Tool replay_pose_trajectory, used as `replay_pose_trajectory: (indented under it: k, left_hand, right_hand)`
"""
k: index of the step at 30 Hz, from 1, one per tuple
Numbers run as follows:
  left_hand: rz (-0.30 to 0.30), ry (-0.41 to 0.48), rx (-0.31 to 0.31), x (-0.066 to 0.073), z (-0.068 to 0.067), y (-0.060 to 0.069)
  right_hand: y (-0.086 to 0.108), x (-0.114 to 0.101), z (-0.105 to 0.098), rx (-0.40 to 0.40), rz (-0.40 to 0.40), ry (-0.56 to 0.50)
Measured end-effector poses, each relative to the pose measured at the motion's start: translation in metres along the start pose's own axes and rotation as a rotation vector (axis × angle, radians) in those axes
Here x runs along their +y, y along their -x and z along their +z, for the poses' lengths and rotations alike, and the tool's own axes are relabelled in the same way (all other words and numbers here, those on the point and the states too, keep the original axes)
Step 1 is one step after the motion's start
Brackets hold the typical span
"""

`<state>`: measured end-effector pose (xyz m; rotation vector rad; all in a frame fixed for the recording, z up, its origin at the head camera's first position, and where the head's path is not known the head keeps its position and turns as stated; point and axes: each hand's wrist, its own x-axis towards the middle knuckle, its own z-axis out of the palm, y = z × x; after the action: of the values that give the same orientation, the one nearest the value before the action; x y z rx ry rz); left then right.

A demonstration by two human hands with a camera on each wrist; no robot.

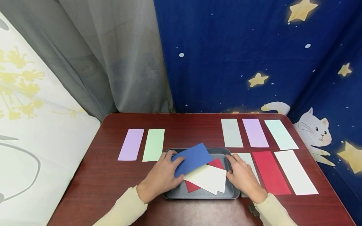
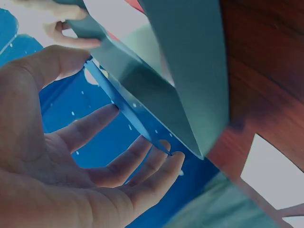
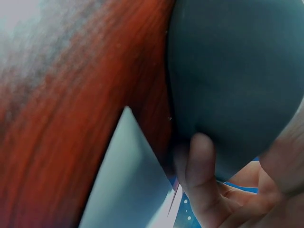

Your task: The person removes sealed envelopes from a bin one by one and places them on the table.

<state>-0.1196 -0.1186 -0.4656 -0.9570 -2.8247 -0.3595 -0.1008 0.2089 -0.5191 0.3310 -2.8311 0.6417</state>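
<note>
My left hand [image 1: 161,175] grips a blue paper card [image 1: 193,158] by its left end, tilted over the dark grey tray [image 1: 202,197]. In the left wrist view the card shows nearly edge-on between thumb and fingertips. Under it in the tray lie overlapping cream-white cards [image 1: 207,178] and a red card [image 1: 192,187], partly covered. My right hand [image 1: 244,175] holds the tray's right side. From the right wrist, fingers [image 3: 202,156] press the tray's outer wall; the thumb's contact is partly hidden.
Left of the tray lie a purple card [image 1: 131,144] and a green card [image 1: 153,145]. On the right lie two rows: grey [image 1: 232,133], purple [image 1: 255,133] and mint [image 1: 281,135] behind; pale grey [image 1: 249,160], red [image 1: 271,172] and white [image 1: 296,172] in front. Curtains stand behind the table.
</note>
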Motion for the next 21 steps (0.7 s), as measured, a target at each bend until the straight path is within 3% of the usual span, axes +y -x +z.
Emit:
replay_pose_trajectory:
  k: [9,21]
  left_hand:
    - [-0.146,0.062,0.033,-0.034,-0.007,0.009]
    - [-0.319,0.069,0.102,-0.089,-0.016,0.027]
  right_hand:
    - [0.000,0.000,0.001,0.001,0.007,-0.006]
    - [0.000,0.000,0.001,-0.004,0.012,-0.007]
